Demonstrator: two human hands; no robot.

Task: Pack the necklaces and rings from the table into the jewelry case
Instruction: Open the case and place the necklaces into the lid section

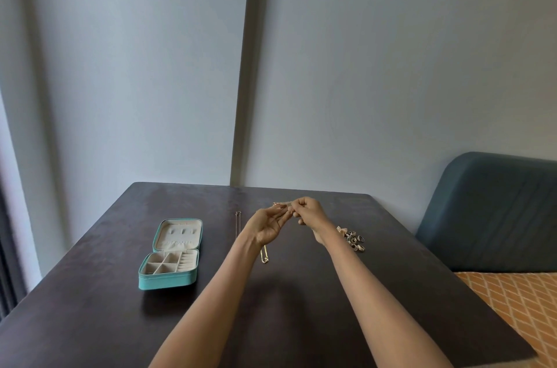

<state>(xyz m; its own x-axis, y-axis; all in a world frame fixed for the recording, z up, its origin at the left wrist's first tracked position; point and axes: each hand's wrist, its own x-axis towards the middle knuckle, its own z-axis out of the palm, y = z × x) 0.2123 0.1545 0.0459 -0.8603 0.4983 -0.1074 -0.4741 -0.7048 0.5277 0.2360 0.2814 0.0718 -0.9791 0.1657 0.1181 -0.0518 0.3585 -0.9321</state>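
Note:
A teal jewelry case (168,250) lies open on the left of the dark table (120,322), its beige compartments showing nothing inside. Both hands are raised over the table's middle. My right hand (309,212) pinches a thin pale-gold necklace (283,204) at its top. My left hand (268,224), palm up with fingers relaxed, touches the same chain from below. A gold necklace (264,256) lies on the table under my left wrist. Further left a thin fine chain (237,223) lies straight. A cluster of several rings (352,238) sits to the right of my right wrist.
The table's far edge meets a pale wall. A blue padded headboard (494,211) and an orange patterned bedspread (518,301) stand off the right edge. A curtain hangs at the far left.

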